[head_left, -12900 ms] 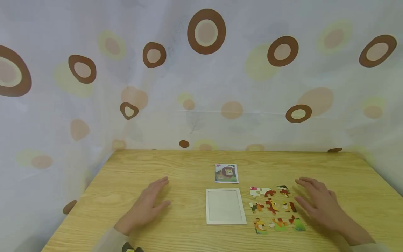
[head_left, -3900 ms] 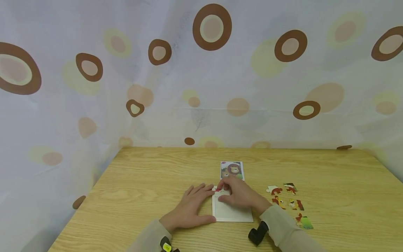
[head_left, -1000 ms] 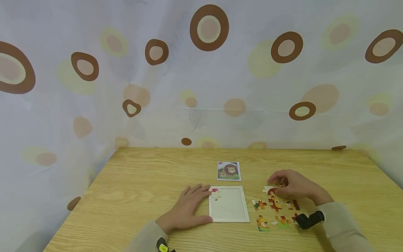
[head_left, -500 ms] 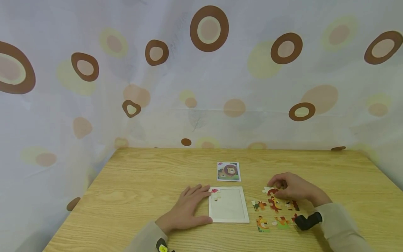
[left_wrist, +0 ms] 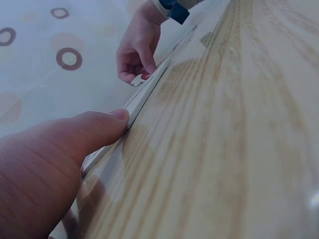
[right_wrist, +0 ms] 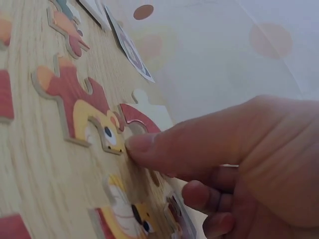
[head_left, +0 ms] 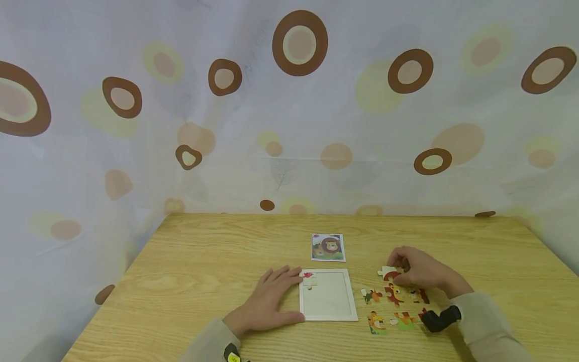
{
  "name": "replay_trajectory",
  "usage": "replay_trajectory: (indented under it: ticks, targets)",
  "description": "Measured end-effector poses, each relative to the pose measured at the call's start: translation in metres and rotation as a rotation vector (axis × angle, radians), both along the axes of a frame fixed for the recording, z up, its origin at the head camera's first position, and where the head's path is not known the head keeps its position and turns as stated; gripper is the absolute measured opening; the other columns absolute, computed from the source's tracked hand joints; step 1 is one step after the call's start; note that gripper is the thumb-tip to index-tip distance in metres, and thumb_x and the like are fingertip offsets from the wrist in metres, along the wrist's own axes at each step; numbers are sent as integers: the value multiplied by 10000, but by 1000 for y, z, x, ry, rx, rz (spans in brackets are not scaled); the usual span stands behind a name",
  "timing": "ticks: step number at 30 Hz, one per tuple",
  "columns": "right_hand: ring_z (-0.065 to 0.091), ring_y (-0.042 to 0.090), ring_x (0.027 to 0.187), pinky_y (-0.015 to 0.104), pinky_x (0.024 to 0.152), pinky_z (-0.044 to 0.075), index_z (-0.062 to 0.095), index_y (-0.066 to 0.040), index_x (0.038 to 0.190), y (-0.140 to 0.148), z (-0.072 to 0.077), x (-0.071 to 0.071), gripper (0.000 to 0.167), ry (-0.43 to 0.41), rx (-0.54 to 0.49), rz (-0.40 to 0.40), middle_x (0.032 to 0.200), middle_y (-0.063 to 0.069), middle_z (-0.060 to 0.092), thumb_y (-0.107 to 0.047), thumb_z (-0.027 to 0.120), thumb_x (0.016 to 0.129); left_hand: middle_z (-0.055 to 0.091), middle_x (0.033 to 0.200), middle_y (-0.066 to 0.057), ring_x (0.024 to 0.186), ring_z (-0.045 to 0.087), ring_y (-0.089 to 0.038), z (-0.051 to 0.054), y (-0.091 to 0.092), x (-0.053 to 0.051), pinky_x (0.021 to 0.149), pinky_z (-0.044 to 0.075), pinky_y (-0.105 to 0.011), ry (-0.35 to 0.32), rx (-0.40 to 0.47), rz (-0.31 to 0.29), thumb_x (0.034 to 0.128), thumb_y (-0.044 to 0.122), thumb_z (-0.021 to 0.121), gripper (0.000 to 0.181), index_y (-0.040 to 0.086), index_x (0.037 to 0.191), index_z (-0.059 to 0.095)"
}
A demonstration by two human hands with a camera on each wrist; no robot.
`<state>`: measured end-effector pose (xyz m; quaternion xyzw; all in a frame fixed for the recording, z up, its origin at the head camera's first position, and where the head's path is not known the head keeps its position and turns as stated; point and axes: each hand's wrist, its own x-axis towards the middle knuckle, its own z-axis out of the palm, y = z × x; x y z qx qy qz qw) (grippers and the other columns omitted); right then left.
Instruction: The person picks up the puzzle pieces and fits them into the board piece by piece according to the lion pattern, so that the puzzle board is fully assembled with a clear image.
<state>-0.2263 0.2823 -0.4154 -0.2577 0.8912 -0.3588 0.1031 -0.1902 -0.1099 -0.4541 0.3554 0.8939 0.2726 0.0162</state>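
My left hand (head_left: 267, 304) lies with spread, straight fingers along the left edge of a white puzzle frame (head_left: 329, 318), its thumb touching the rim in the left wrist view. A white puzzle piece with a pink flower (head_left: 309, 280) sits in the frame's upper left corner. To the right, my right hand (head_left: 422, 271) pinches a white and dark-red puzzle piece (head_left: 388, 273) between thumb and fingers. In the right wrist view that piece shows past my thumb, close beside the piece with a lion's eye (right_wrist: 92, 107). My fingers partly hide the piece behind.
Several loose pieces lie right of the frame, among them an orange and green one (head_left: 372, 295) and a yellow one (head_left: 376, 323). A lion picture card (head_left: 327, 247) lies behind the frame. A patterned curtain (head_left: 289, 125) hangs behind the wooden table (head_left: 217, 251).
The flower piece went from the loose pieces into the frame's upper left corner. My right hand then returned to the loose pieces and now pinches the white and dark-red one. The left stays at the frame.
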Motion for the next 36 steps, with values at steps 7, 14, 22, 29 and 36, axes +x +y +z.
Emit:
replay_trajectory:
  ticks: [7,14,22,29,36]
  targets:
    - [452,46,668,236,587,419,546,-58,952,-3,0,-3,129,24,-11,-3,830,29,537,-63,656,886,341,1555,-5,1452,247,-300,-1,-1,0,1160,131,-596,1,7,-5,844,547,642,732,149,1427,449]
    - [449,29,641,223,553,425,561,-35,959,-9,1,-2,41,94,-10,-43,810,19,561,-68,542,973,341,1556,-8,1449,250,-306,-3,-2,0,1155,132,-606,1,14,-7,848,547,637,729,149,1428,446]
    - [521,66,615,230,550,482,602,3,1070,-17,4,-3,128,120,-54,-139,850,41,622,-45,552,962,334,1559,-10,1452,244,-309,-3,-1,-1,1158,125,-604,-2,13,-16,852,538,637,725,154,1434,438]
    - [580,138,650,236,569,486,643,-30,1068,-36,3,-8,135,255,-131,-238,832,46,649,-75,582,956,330,1561,-11,1452,244,-304,-2,-1,1,1163,125,-595,3,-1,-5,847,538,639,735,156,1439,429]
    - [565,142,648,223,553,468,656,-32,1049,-56,-2,-12,126,291,-161,-287,820,38,649,-51,606,935,345,1554,-15,1448,254,-308,-2,-1,0,1160,128,-599,20,6,-11,842,529,651,729,155,1432,440]
